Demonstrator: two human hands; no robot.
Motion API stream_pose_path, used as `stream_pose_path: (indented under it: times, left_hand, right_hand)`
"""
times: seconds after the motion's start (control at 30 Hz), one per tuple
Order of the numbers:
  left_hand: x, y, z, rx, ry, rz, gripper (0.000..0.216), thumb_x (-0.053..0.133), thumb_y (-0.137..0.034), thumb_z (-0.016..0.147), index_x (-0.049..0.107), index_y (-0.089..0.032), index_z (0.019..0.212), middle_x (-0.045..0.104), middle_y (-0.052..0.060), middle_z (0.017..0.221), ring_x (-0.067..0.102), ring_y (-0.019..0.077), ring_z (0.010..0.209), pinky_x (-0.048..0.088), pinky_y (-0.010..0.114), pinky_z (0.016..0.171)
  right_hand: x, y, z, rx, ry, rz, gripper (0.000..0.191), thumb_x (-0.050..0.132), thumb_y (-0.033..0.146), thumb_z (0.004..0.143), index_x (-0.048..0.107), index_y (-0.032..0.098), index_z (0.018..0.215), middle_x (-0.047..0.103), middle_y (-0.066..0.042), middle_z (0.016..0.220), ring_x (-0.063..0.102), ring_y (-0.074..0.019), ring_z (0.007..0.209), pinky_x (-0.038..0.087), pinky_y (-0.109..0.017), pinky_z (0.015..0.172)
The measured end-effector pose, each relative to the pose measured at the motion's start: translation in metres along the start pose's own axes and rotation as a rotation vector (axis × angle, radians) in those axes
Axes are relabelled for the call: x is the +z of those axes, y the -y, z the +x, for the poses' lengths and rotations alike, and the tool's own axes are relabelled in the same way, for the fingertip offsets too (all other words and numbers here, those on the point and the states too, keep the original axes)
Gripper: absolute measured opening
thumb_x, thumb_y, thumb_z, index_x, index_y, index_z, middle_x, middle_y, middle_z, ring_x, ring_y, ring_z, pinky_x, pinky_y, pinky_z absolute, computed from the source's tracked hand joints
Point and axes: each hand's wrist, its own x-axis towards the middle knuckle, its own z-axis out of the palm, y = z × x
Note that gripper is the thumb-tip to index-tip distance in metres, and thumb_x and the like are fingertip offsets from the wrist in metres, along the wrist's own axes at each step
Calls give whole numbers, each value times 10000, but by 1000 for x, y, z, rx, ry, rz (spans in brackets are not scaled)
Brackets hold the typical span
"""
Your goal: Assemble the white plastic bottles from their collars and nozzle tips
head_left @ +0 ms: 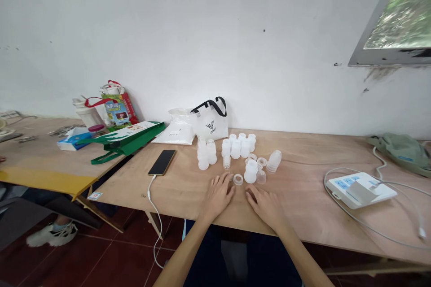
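My left hand [217, 195] rests flat on the wooden table, fingers stretched out, holding nothing. Opposite it, my right hand [265, 205] also lies on the tabletop with its fingers apart and nothing in them. Between and just beyond the fingertips lies a translucent plastic ring [238, 180]. A white plastic bottle-shaped piece [250, 171] stands a little past my right hand, beside a small clear cap [261, 177]. Further back are a group of similar white pieces [236, 149], a second cluster [203, 160] to the left, and a leaning stack of clear cups [274, 161].
A phone [162, 162] with a charging cable lies left. Along the wall sit a white plastic packet [177, 131] and a white tote bag [212, 124]. A power strip [361, 189] with loose cables is right. A green bag [129, 143] bridges the adjoining table.
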Motion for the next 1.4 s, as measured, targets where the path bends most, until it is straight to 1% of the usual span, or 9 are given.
stream_pose_path:
  times: [0.23,0.37,0.63,0.77,0.9,1.0,1.17,1.27,1.4]
  left_hand:
    - [3,6,4,-51,-120,-348,294,364,-340,1066,612,-252,1198,715,67,1191,655,249,1107,499,399,984]
    - [1,3,4,-112,-104,-458,292,352,-360,1068,576,-267,1231,734,53,1186,692,247,1068,507,384,941]
    - [-6,-4,5,-145,-94,-541,239,440,-424,1044,592,-244,1004,761,19,977,723,211,914,518,331,863]
    - [-6,0,6,-152,-123,-605,264,508,-448,1013,663,-235,1011,762,16,931,721,199,845,544,307,800]
    - [-5,5,9,-155,-211,-644,283,618,-467,949,747,-221,1003,749,58,1023,714,210,880,563,297,742]
    - [-5,4,9,-151,-257,-673,308,634,-486,938,787,-235,1029,729,69,1047,709,204,860,560,279,669]
    - [-7,-3,5,-170,-315,-786,319,717,-486,883,759,-216,1048,749,56,931,706,189,800,549,259,643]
    - [-5,-6,3,-127,-271,-801,273,743,-461,867,739,-201,951,764,51,918,712,180,789,556,262,685]
    - [-4,-8,2,-40,-196,-763,246,728,-447,884,743,-202,895,773,44,920,713,174,785,563,264,702]
  right_hand:
    - [0,7,-3,-53,-82,-27,383,365,329,1067,579,280,1381,676,-70,1313,740,-211,773,523,-309,595]
    - [0,13,-4,-84,-124,-16,508,367,291,1049,420,290,1554,521,-68,1538,736,-231,974,573,-308,611]
    - [-2,21,-3,-113,-94,38,508,394,282,1025,454,304,1529,452,-57,1604,715,-243,1086,602,-332,699]
    - [-2,21,-3,-130,-112,137,341,428,342,1031,577,297,1334,581,-55,1477,733,-230,989,551,-307,645]
    - [3,17,-1,-85,-135,321,193,492,424,1018,622,283,1036,728,-19,1110,710,-212,801,456,-284,575]
    - [4,18,3,27,-166,634,283,548,545,982,604,272,935,694,5,836,621,-182,636,426,-280,564]
    - [2,28,9,219,-183,1244,490,614,728,867,541,243,876,588,25,704,494,-129,514,350,-239,446]
    - [-1,30,9,271,-145,1332,542,652,769,806,545,243,881,542,43,623,449,-120,474,237,-216,377]
    - [-3,31,6,245,-127,1365,519,654,740,831,569,243,952,568,42,620,490,-122,498,282,-201,389]
